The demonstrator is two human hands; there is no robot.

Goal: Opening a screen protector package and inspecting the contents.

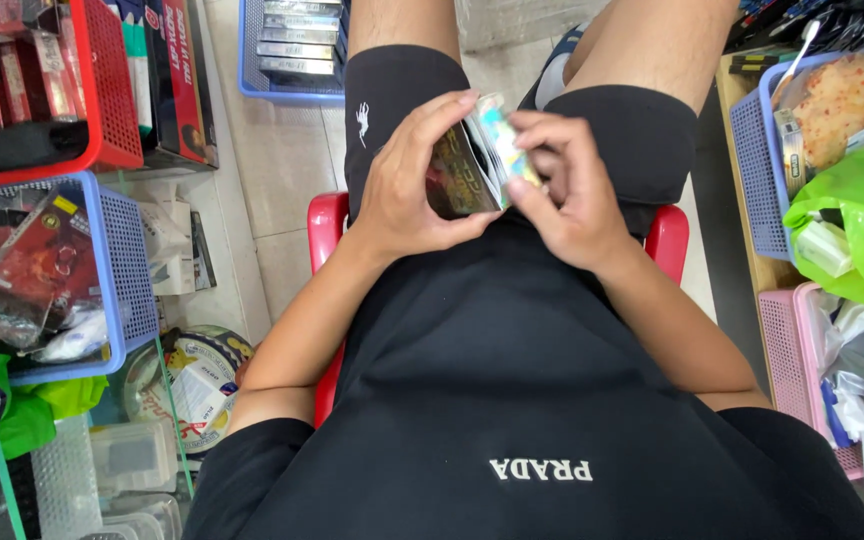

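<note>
Glossy card stack (467,175) | left hand (407,185) cups it | right hand (567,190) pinches top card

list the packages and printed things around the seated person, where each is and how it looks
Stack of cards: held between left hand and right hand, dark and glossy.
Red boxes: upper left, upright, beside the red basket.
Red packet: in the blue basket, left.
Green bag: right edge, crumpled.

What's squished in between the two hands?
A small stack of cards sits between the left hand and right hand, gripped by both hands' fingers, in the head view.
</note>
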